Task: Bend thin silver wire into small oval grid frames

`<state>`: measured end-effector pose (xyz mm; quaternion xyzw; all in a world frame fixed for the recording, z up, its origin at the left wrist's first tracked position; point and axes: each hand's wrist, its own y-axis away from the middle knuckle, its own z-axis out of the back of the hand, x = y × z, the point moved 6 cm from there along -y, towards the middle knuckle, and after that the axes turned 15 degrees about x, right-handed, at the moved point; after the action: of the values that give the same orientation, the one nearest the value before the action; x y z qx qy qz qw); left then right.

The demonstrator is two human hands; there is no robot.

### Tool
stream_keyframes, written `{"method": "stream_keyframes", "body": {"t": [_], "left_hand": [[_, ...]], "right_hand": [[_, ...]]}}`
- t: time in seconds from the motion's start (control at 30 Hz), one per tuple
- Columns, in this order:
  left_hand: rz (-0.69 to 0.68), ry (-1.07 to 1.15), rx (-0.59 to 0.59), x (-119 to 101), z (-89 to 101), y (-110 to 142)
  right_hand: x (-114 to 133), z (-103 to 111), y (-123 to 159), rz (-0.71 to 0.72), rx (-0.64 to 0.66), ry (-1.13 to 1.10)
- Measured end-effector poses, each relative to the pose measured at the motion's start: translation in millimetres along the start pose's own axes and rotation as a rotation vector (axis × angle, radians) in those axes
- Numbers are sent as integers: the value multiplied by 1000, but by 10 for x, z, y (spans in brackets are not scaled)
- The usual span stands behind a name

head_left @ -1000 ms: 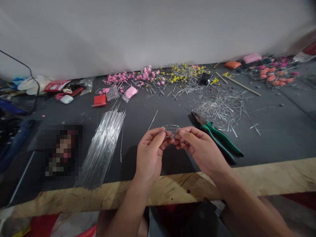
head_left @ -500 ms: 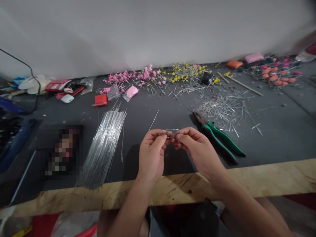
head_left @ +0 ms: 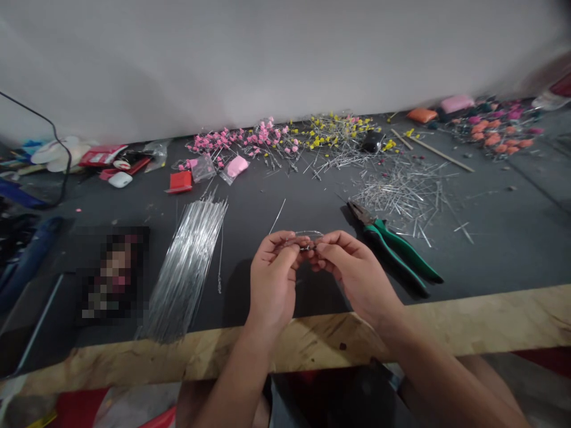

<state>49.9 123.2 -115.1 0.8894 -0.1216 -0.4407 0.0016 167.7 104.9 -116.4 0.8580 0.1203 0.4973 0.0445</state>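
My left hand (head_left: 273, 278) and my right hand (head_left: 352, 274) meet above the dark mat, fingertips pinched together on a thin silver wire (head_left: 307, 235) bent into a small flat loop between them. Both hands are closed on that wire. A bundle of long straight wires (head_left: 187, 261) lies on the mat to the left of my left hand. Green-handled pliers (head_left: 392, 249) lie just right of my right hand, jaws pointing away from me.
Short cut wire pieces (head_left: 401, 193) lie scattered behind the pliers. Pink-headed (head_left: 241, 141) and yellow-headed (head_left: 339, 131) wire stems pile near the wall, orange and pink ones (head_left: 495, 128) at far right. A red packet (head_left: 181, 181) and wooden table edge (head_left: 491, 324) are also in view.
The wire loop between my fingertips has been squeezed flatter and narrower, and my two hands have drawn slightly closer together. Everything on the mat stays put.
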Motion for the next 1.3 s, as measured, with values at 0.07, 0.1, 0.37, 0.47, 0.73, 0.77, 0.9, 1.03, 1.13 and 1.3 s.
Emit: {"method": "stream_keyframes", "body": {"t": [0.07, 0.1, 0.37, 0.47, 0.73, 0.77, 0.9, 1.03, 1.13, 1.3], "left_hand": [[-8, 29, 8, -13, -10, 0], [-9, 42, 12, -17, -15, -1], [-8, 80, -8, 5, 8, -4], [-34, 63, -22, -5, 16, 3], [-86, 10, -29, -36, 11, 16], [-87, 7, -31, -35, 10, 16], [-81, -9, -32, -29, 5, 22], [-78, -18, -16, -24, 1, 26], [-77, -27, -14, -27, 5, 23], [-116, -57, -36, -91, 26, 21]], "right_hand": [[19, 3, 1, 15, 5, 7], [27, 5, 2, 22, 7, 13], [47, 45, 13, 58, -23, 65], [51, 42, 12, 71, -31, 63], [61, 17, 19, 83, -53, 74], [60, 13, 19, 78, -56, 73], [47, -10, 17, 45, -53, 38], [31, -24, 11, 25, -36, -18], [26, -27, 4, 21, -31, -22], [55, -71, 14, 35, -25, -12]]}}
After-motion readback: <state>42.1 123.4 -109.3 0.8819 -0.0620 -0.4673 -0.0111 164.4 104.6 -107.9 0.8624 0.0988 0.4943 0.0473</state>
